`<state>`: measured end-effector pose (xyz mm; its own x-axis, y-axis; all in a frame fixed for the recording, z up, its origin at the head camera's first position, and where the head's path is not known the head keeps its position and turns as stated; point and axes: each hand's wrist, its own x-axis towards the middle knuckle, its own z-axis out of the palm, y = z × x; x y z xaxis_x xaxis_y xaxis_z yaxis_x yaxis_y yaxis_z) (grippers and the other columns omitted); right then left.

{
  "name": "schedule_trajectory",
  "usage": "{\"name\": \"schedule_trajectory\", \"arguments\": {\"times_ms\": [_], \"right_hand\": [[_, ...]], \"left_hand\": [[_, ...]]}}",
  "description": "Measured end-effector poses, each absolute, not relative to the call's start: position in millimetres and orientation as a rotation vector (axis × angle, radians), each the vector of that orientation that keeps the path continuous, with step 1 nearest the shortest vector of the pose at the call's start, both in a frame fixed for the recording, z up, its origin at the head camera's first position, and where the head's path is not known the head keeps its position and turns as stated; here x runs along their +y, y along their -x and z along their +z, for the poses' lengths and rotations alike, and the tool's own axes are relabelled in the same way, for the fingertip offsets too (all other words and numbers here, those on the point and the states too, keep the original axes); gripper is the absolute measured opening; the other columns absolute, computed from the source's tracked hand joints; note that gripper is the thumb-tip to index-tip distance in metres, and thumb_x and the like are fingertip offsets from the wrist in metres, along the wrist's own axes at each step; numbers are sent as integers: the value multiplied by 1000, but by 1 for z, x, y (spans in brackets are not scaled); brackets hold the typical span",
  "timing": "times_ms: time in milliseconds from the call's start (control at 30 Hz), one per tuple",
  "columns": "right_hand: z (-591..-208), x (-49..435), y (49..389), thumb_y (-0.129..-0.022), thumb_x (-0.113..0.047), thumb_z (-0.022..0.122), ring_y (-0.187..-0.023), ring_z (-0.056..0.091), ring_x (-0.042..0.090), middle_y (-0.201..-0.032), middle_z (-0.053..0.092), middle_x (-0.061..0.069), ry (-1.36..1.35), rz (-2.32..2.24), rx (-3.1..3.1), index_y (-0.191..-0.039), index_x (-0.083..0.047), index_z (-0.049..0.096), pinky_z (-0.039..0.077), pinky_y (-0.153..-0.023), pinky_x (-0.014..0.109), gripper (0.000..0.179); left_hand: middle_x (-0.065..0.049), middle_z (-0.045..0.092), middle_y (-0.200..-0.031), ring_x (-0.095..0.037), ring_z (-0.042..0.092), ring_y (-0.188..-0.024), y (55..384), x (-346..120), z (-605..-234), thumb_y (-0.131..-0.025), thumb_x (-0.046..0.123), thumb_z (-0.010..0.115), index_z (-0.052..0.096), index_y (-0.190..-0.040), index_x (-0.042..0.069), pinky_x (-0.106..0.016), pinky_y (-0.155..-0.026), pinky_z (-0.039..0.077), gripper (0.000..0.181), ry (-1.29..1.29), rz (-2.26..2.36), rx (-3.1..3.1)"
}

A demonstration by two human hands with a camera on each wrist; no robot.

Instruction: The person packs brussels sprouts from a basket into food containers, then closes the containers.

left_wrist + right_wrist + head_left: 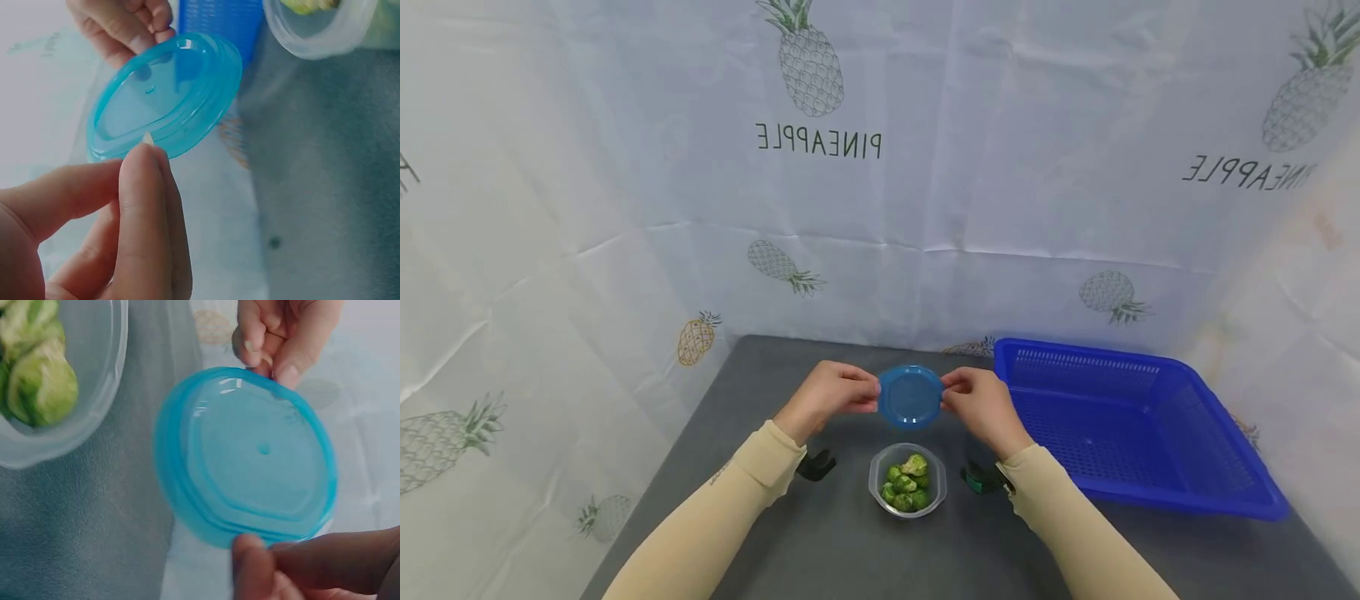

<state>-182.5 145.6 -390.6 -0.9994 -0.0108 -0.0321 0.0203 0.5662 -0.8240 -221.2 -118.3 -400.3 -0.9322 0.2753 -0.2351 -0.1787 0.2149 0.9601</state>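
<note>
A translucent blue lid (pixel 911 397) is held up between both hands, beyond a clear plastic bowl. My left hand (pixel 840 391) pinches the lid's left edge between thumb and fingers. On the opposite edge, the thumb and fingers of my right hand (pixel 979 403) pinch the rim. In the right wrist view the lid (pixel 256 450) shows its round raised rim and a small nub near its middle. Below the hands, the clear bowl (pixel 877 483) stands on the table with several Brussels sprouts (pixel 906 484) inside; some look cut or peeled.
A large blue plastic basket (pixel 1142 492) with perforated walls sits on the right of the dark grey table (pixel 820 542). Dark straps (pixel 816 465) show beneath the wrists. A pineapple-print curtain (pixel 925 208) hangs behind the table and along its sides.
</note>
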Motion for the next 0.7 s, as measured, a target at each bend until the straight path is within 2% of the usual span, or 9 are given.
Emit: {"name": "schedule_trajectory", "arguments": {"times_ms": [167, 300, 467, 567, 700], "right_hand": [[-400, 151, 156, -106, -11, 69, -95, 77, 19, -100, 80, 4, 76, -1530, 2792, -121, -11, 78, 64, -86, 38, 18], [-407, 153, 141, -104, -13, 72, -90, 75, 11, -99, 81, 4, 128, -1579, 2769, -117, -16, 79, 62, -82, 29, 15], [-413, 154, 130, -102, -10, 74, -86, 76, 8, -98, 82, 5, 153, -1629, 2739, -110, -17, 81, 62, -78, 23, 12], [-416, 155, 125, -102, -8, 73, -86, 77, 8, -97, 81, 0, 158, -1634, 2726, -106, -19, 82, 62, -77, 23, 14], [-418, 156, 120, -103, -8, 71, -90, 77, 13, -98, 80, -4, 154, -1641, 2714, -101, -21, 83, 62, -78, 24, 17]], "left_hand": [[-16, 79, -110, -21, 82, -95, 194, -127, -398, -99, 17, 80, 80, -121, 2, -37, -90, 69, 26, -178, 1842, 2121], [-15, 80, -109, -24, 82, -98, 177, -132, -405, -98, 18, 81, 79, -121, 2, -40, -95, 68, 28, -221, 1865, 2078], [-12, 81, -110, -27, 81, -103, 170, -137, -413, -100, 27, 81, 79, -122, 2, -41, -101, 66, 33, -289, 1839, 2038], [-13, 80, -114, -27, 81, -106, 169, -140, -418, -103, 30, 76, 79, -122, 1, -46, -105, 64, 35, -326, 1836, 2004], [-12, 80, -113, -27, 81, -102, 165, -138, -423, -102, 29, 78, 79, -120, -2, -52, -103, 65, 35, -351, 1826, 2002]]}}
